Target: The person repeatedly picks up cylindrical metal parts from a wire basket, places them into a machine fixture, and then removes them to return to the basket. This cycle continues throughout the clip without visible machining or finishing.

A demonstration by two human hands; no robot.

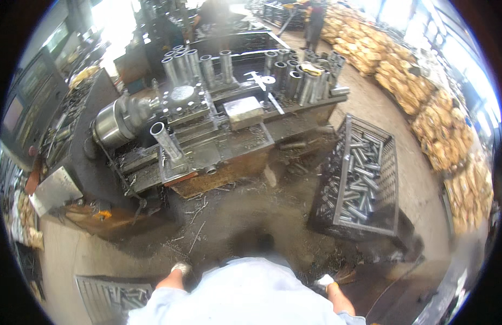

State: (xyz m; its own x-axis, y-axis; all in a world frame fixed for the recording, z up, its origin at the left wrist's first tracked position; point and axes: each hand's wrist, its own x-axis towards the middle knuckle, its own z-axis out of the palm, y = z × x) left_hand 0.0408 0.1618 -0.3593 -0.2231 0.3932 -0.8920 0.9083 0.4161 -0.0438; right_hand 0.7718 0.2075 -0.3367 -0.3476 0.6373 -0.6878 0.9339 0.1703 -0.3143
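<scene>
Both my arms hang down at my sides, away from the machine. My left hand [181, 268], in what looks like a pale glove, is low at the left over the floor, nearest the small crate of metal pieces [94, 287]. My right hand [324, 281], also in a white covering, hangs at the right, nearest the big crate. The fingers of both are too small and blurred to read, and I make out no thing in either. Ahead stands a lathe with a shiny chuck [113, 124], a tool post [183, 96] and an upright metal tube [167, 142] on its carriage.
Steel tubes [194, 65] stand in groups on the lathe, beside a caliper [257, 81] and a rectangular metal block [244, 110]. A black crate [343, 179] of short tubes sits right. Chips [197, 235] litter the floor. Stacked filled sacks [441, 130] line the far right.
</scene>
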